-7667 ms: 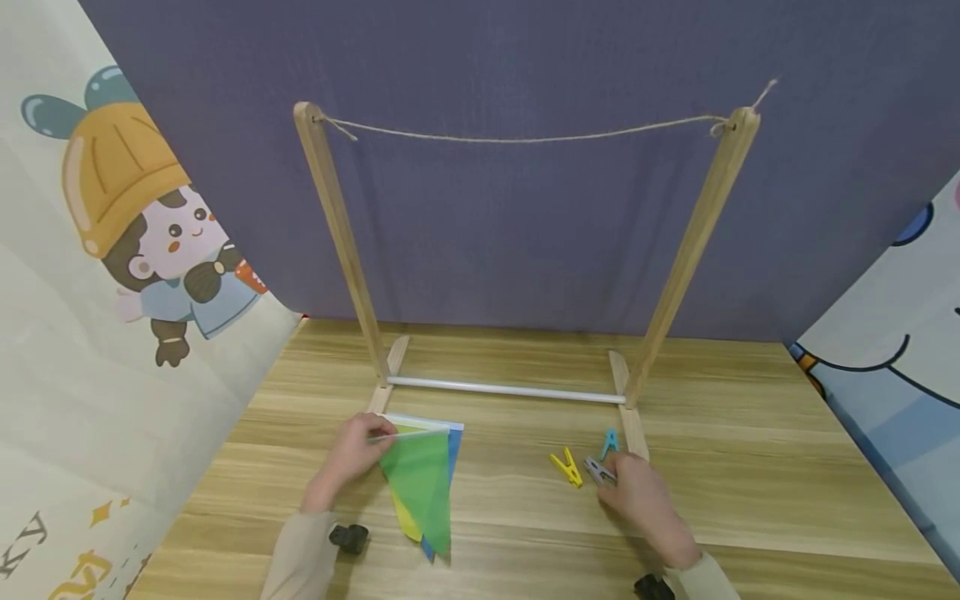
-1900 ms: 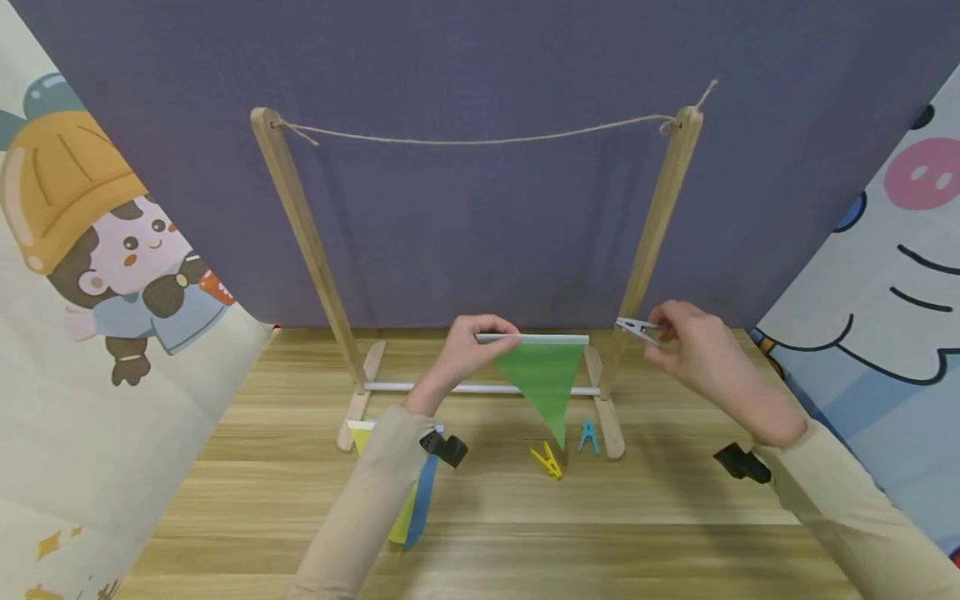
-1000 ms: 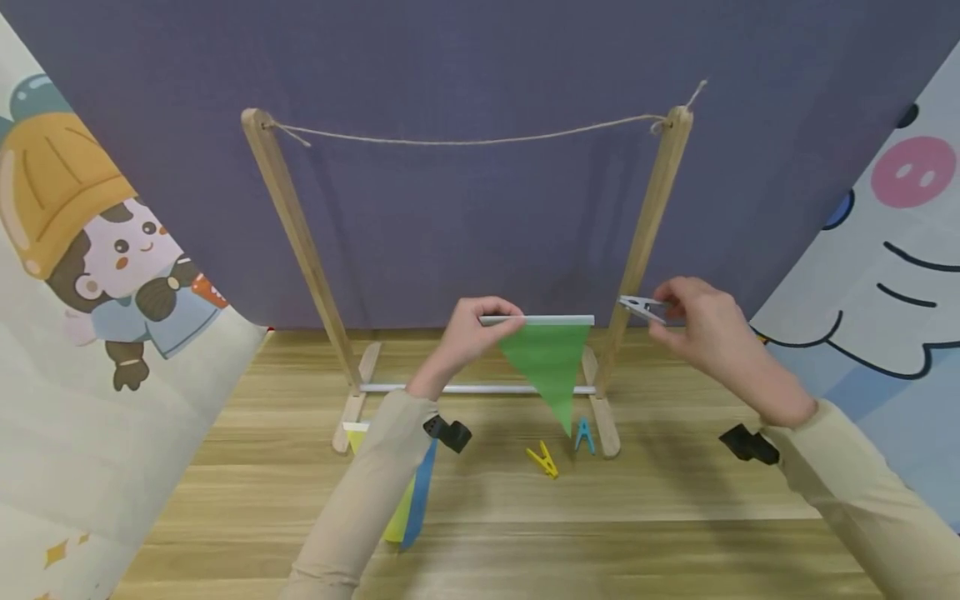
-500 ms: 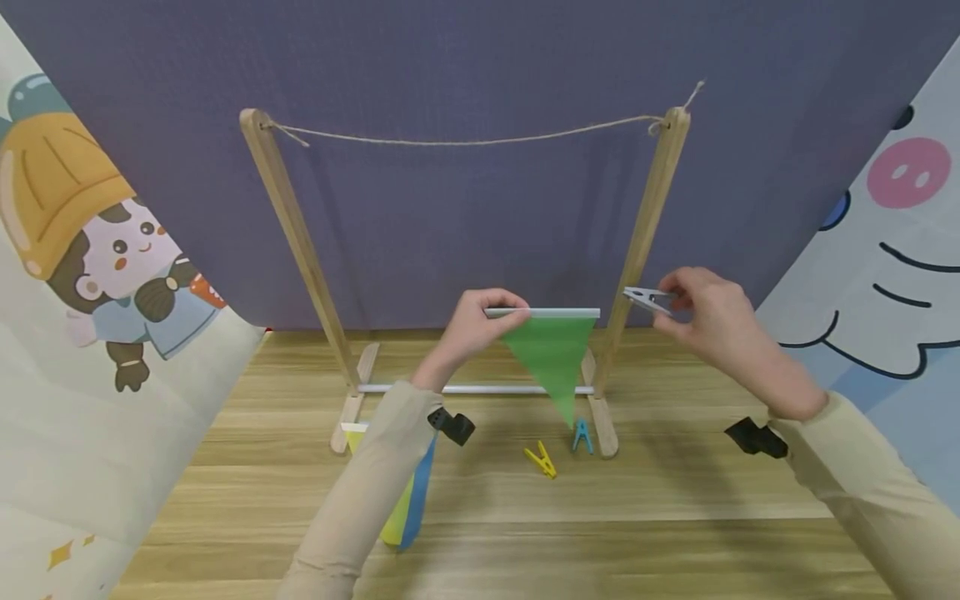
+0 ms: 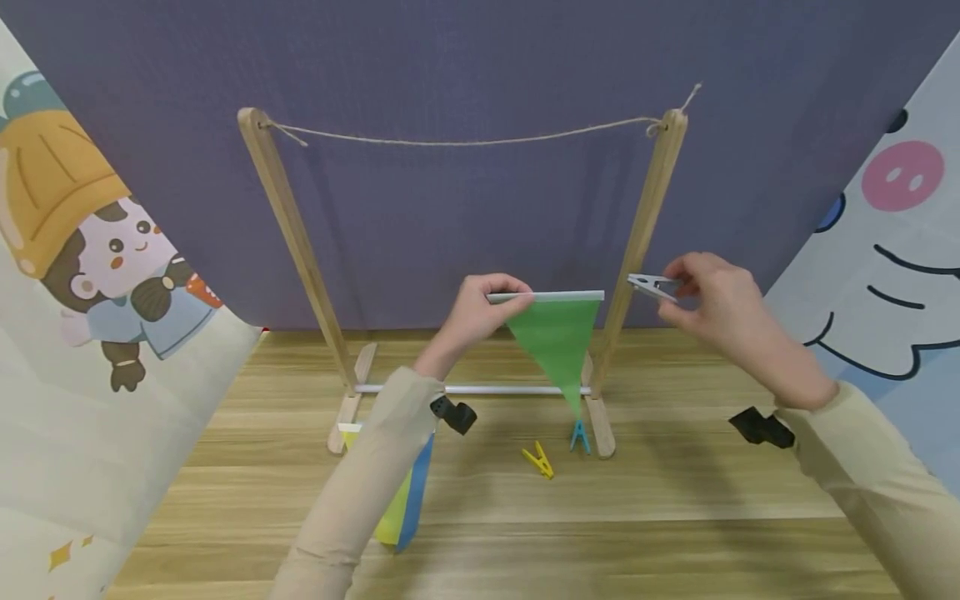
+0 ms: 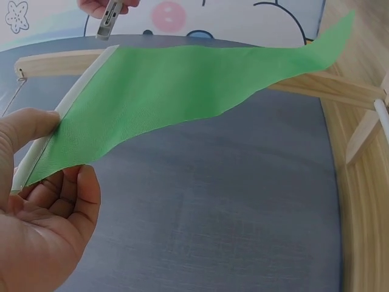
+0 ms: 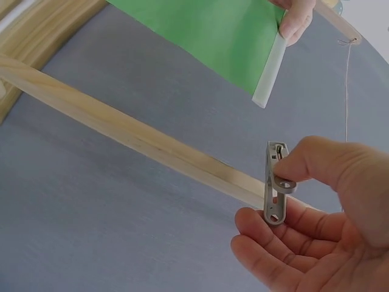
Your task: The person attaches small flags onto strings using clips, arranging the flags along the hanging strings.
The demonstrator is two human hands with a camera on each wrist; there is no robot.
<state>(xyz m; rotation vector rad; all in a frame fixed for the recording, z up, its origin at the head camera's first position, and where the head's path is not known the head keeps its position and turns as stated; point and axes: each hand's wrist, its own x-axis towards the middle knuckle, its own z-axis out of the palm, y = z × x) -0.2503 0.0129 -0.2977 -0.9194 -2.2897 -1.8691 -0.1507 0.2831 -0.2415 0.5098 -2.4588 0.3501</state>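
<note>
My left hand (image 5: 483, 312) pinches the white top edge of a green triangular pennant (image 5: 562, 333) at its left end. The pennant hangs point down, below the string and in front of the frame's right post. Off to the right, my right hand (image 5: 716, 304) holds a grey clothespin (image 5: 654, 286) between thumb and fingers, its nose toward the pennant but apart from it. The right wrist view shows the thumb (image 7: 310, 161) on one handle of the clothespin. Twine (image 5: 465, 143) sags between the two wooden posts (image 5: 296, 242), with nothing clipped on it.
A yellow clothespin (image 5: 538, 461) and a blue clothespin (image 5: 580, 437) lie on the wooden table (image 5: 675, 533). Yellow and blue pennants (image 5: 415, 500) lie at left, partly under my left forearm. A white rod (image 5: 510, 390) joins the frame's feet; a dark panel (image 5: 465, 225) stands behind.
The green pennant has left the pile and the grey clothespin the table, each in a hand. Over the last second both hands have risen slightly toward the string.
</note>
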